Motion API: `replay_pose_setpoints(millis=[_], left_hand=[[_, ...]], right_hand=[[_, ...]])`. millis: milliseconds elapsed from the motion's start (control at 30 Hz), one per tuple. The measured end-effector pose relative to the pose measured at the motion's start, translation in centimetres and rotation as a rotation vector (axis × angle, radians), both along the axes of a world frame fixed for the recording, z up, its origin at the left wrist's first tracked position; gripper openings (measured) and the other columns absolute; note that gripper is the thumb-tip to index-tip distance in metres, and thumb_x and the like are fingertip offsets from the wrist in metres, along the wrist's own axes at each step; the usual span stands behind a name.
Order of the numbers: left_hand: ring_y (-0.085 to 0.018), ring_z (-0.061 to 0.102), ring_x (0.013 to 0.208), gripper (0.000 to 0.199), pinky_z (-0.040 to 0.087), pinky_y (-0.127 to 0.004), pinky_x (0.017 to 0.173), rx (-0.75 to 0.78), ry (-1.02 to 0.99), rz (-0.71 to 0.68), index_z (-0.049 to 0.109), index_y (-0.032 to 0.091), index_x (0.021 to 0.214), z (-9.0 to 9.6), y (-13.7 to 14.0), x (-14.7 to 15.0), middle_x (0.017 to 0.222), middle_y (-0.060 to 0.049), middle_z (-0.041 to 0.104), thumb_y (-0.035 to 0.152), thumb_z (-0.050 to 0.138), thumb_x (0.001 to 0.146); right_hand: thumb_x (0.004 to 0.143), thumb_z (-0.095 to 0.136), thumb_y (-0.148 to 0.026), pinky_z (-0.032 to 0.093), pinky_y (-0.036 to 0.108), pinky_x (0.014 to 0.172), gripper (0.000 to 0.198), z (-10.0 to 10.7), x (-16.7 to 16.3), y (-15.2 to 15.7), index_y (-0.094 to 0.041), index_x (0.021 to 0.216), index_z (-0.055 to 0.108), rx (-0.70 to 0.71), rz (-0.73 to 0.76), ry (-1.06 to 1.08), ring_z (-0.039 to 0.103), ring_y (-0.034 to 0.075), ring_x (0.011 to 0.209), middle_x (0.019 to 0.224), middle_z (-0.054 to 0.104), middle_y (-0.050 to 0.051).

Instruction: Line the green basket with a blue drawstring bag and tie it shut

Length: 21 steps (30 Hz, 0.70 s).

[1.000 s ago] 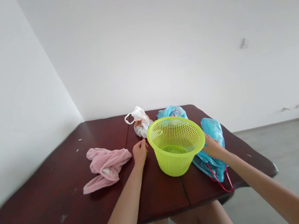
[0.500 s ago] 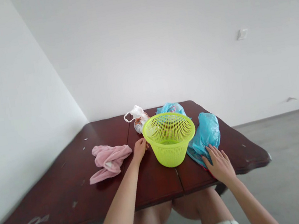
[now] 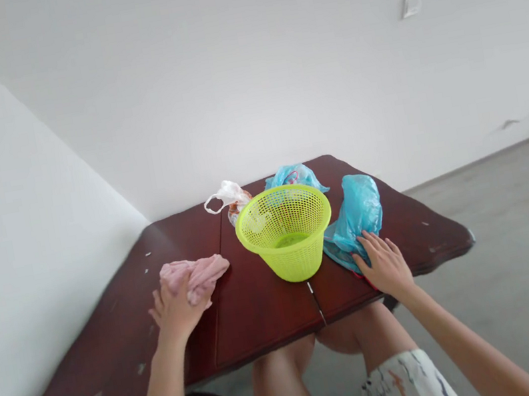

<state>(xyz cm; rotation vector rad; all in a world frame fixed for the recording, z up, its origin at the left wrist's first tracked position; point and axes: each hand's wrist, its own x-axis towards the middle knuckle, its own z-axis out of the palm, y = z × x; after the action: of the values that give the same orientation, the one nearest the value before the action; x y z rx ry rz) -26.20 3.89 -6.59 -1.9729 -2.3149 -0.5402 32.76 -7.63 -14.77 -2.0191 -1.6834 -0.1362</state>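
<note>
My left hand (image 3: 177, 307) lies over the near side of a crumpled pink cloth (image 3: 196, 275), its fingers spread and partly hiding it. On the right, my right hand (image 3: 383, 262) rests with fingers apart on the lower part of a blue plastic bag (image 3: 360, 205). What the bag contains cannot be made out. Between the hands stands a yellow-green mesh plastic basket (image 3: 295, 262), upright, with nothing visible inside; neither hand touches it.
Behind the basket sit a white plastic bag (image 3: 229, 194) with reddish-brown contents and a second blue bag (image 3: 294, 176). Everything stands on a dark red wooden table (image 3: 263, 313) with a wavy edge, against a white wall (image 3: 245, 79). My knees are below its front edge.
My left hand has left the basket's left side and moved left onto the pink cloth. My right hand stays on the blue bag. The camera view has tilted slightly.
</note>
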Motion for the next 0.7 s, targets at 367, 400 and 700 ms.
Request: replay_pose_setpoints(millis=[367,400,700], left_hand=[[-0.045,0.074,0.129,0.058,0.059,-0.057,0.117,0.04,-0.073,-0.258,0.075,0.018,0.146,-1.9,-4.9,1.6,0.138,-0.02,0.079,0.051,0.065,0.1],[-0.044,0.075,0.126,0.053,0.061,-0.055,0.115,0.095,-0.122,-0.281,0.076,0.02,0.142,-2.0,-6.3,2.0,0.132,-0.018,0.08,0.05,0.067,0.099],[-0.045,0.085,0.118,0.062,0.075,-0.055,0.095,0.192,-0.49,-0.619,0.077,0.04,0.152,-5.7,-23.5,7.3,0.133,-0.013,0.085,0.048,0.087,0.091]], right_hand=[[0.118,0.042,-0.064,0.01,0.078,0.147,0.072,0.7,0.5,-1.0,-0.019,0.171,0.057,0.174,0.029,0.121,0.044,0.043,0.177,0.186,0.052,0.02],[0.119,0.042,-0.061,0.008,0.079,0.146,0.067,1.3,0.7,-1.7,-0.02,0.169,0.059,0.224,0.029,0.137,0.044,0.043,0.176,0.184,0.055,0.02],[0.111,0.066,-0.056,0.051,0.069,0.134,0.067,2.5,-10.0,-14.6,-0.039,0.175,0.055,0.313,0.453,0.707,0.057,0.046,0.166,0.178,0.06,0.015]])
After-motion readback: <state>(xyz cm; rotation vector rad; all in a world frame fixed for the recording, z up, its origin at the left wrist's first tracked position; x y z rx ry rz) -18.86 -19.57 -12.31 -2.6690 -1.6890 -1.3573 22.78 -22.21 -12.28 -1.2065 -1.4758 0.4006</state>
